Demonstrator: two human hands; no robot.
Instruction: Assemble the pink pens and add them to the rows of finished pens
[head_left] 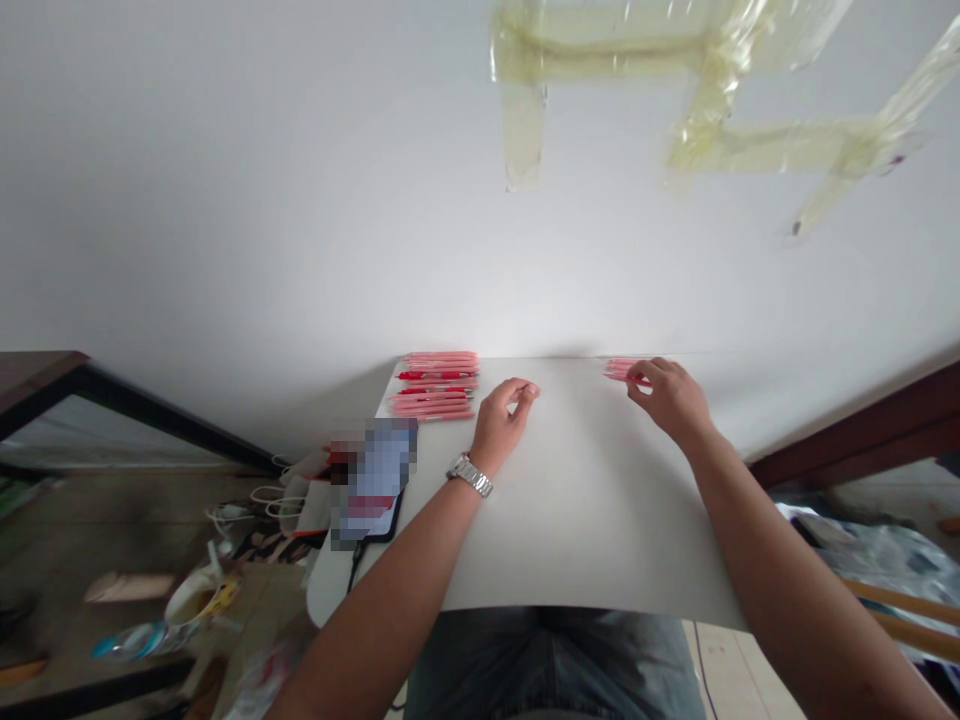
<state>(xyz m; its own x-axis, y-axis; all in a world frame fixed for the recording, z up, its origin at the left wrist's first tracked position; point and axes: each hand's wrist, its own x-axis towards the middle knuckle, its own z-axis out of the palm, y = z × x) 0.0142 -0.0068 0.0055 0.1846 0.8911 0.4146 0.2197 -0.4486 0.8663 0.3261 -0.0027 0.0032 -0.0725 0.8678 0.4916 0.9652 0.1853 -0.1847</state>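
My left hand (pixel 506 420), with a metal watch (pixel 471 476) on its wrist, hovers over the white table. Its thumb and fingertips are pinched together, and no pen sticks out of them. Left of it lies a row of pink pens (pixel 431 405), side by side near the wall, with a few brighter red pens (pixel 435 376) among them. At the right, my right hand (pixel 667 395) pinches a red pen (pixel 639 380) by its end. That pen lies at a smaller group of pink pens (pixel 621 366) against the wall; my fingers hide their right ends.
A phone (pixel 379 480) with a blurred screen and a cable lies on the table's left edge. The white wall (pixel 300 200) with yellowed tape rises directly behind the table (pixel 577 520). Cables, a cup and a bottle are on the floor at left; plastic bags (pixel 885 560) lie at right.
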